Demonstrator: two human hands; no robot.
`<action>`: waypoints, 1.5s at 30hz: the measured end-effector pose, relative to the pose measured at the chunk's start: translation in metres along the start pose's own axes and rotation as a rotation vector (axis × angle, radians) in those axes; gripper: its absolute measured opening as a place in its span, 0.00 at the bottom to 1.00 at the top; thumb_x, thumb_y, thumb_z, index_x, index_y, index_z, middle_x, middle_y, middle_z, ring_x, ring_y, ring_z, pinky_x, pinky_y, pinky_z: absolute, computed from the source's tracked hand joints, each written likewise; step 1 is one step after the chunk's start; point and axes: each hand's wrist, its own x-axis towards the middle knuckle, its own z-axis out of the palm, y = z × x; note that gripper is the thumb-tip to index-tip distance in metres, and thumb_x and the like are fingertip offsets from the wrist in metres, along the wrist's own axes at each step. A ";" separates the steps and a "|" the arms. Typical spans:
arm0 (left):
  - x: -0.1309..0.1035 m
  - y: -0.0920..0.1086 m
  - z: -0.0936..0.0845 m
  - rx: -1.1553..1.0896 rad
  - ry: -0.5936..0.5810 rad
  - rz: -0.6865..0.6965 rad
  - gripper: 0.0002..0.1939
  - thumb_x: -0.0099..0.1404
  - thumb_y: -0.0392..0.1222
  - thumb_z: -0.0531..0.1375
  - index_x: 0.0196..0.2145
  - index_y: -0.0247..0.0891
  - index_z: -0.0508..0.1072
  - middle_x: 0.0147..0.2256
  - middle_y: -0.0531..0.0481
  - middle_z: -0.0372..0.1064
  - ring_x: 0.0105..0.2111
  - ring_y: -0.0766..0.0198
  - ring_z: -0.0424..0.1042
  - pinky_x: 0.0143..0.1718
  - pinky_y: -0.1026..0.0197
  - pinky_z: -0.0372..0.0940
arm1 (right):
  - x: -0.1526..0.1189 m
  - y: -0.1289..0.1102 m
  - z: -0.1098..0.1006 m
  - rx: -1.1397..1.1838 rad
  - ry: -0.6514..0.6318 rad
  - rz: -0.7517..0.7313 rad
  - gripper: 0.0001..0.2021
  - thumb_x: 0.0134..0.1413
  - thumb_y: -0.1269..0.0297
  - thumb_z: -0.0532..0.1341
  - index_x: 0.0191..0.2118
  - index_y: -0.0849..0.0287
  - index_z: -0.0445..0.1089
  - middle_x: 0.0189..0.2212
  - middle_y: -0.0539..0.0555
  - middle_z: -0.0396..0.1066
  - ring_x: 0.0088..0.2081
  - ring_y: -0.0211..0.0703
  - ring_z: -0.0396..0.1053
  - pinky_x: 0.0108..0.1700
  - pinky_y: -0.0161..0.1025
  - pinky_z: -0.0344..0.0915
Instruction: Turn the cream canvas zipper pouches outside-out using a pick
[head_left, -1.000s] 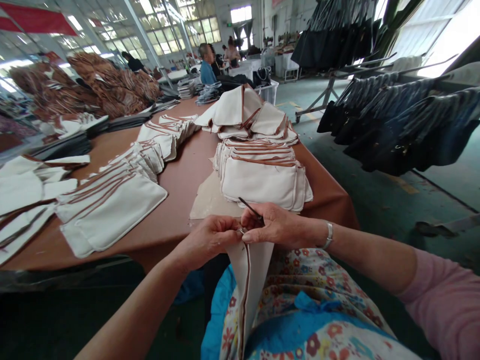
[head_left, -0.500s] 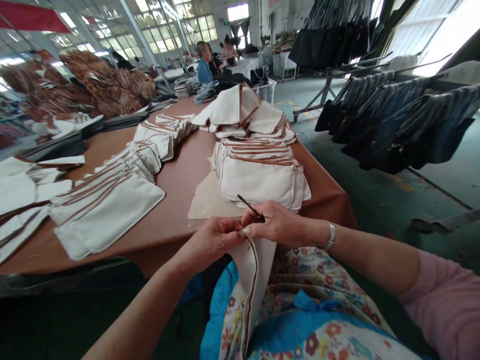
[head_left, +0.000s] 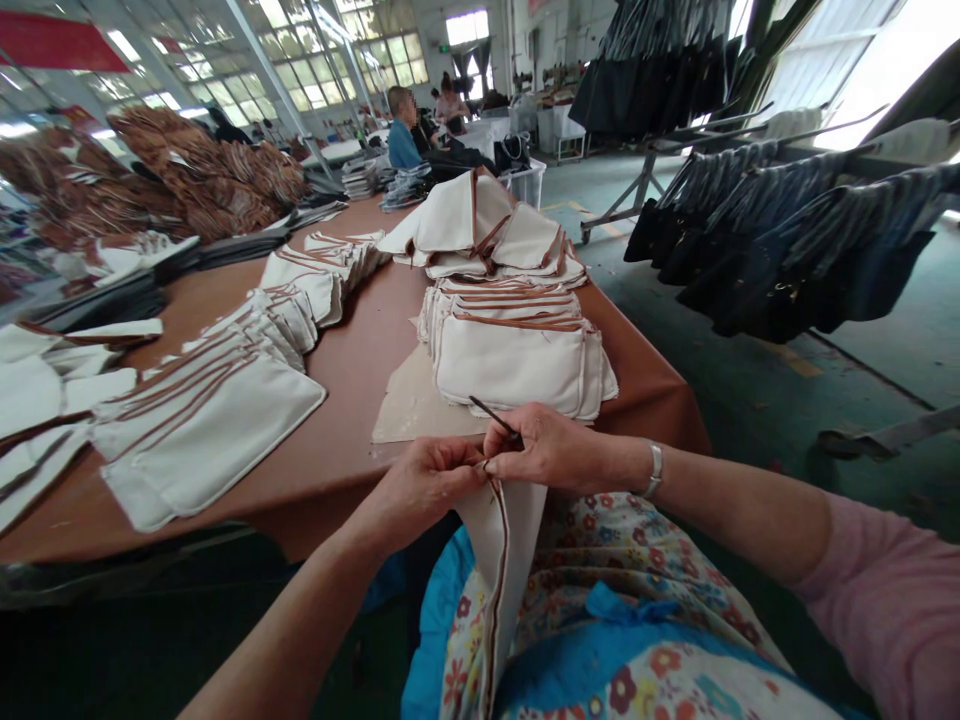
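My left hand (head_left: 435,478) pinches the top end of a white bag piece with brown edging (head_left: 517,560), which hangs down over my lap. Close against it, my right hand (head_left: 551,445) is closed at the same end, thumb and fingertips meeting the left fingertips. A thin, dark, pointed tool (head_left: 491,410) sticks out leftward from the right fingers; its other end is hidden in the hand, so its kind is unclear. Just beyond my hands a stack of white pouches with brown trim (head_left: 510,360) stands on the table.
The brown-covered table (head_left: 352,370) has its near edge just before my hands. A row of white pieces (head_left: 217,430) lies at left, with a heap of white pieces (head_left: 465,220) farther back. Racks of dark bags (head_left: 780,240) stand right. A person in blue (head_left: 403,140) sits beyond.
The view has shifted slightly. Both hands stay together at the top of the white piece, and the dark tool's tip sits a little lower and further left.
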 end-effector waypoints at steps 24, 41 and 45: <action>0.003 -0.014 0.005 -0.297 0.018 -0.058 0.09 0.54 0.43 0.65 0.25 0.33 0.75 0.21 0.53 0.66 0.22 0.68 0.61 0.24 0.66 0.55 | -0.015 0.030 0.007 -0.619 0.060 -0.697 0.07 0.59 0.71 0.54 0.36 0.62 0.69 0.31 0.56 0.70 0.33 0.41 0.65 0.36 0.37 0.60; -0.012 -0.003 0.007 0.382 0.097 0.213 0.15 0.67 0.49 0.58 0.30 0.35 0.72 0.26 0.54 0.64 0.27 0.67 0.60 0.27 0.67 0.55 | -0.030 0.020 -0.004 0.069 0.053 -0.138 0.15 0.67 0.55 0.52 0.41 0.63 0.67 0.29 0.51 0.67 0.30 0.35 0.62 0.34 0.33 0.60; -0.014 0.003 0.006 0.526 0.128 0.299 0.14 0.69 0.46 0.56 0.29 0.36 0.70 0.26 0.54 0.65 0.27 0.67 0.61 0.28 0.67 0.56 | -0.023 0.009 -0.016 0.108 -0.146 -0.044 0.17 0.63 0.55 0.56 0.29 0.64 0.66 0.23 0.47 0.57 0.26 0.32 0.53 0.29 0.31 0.55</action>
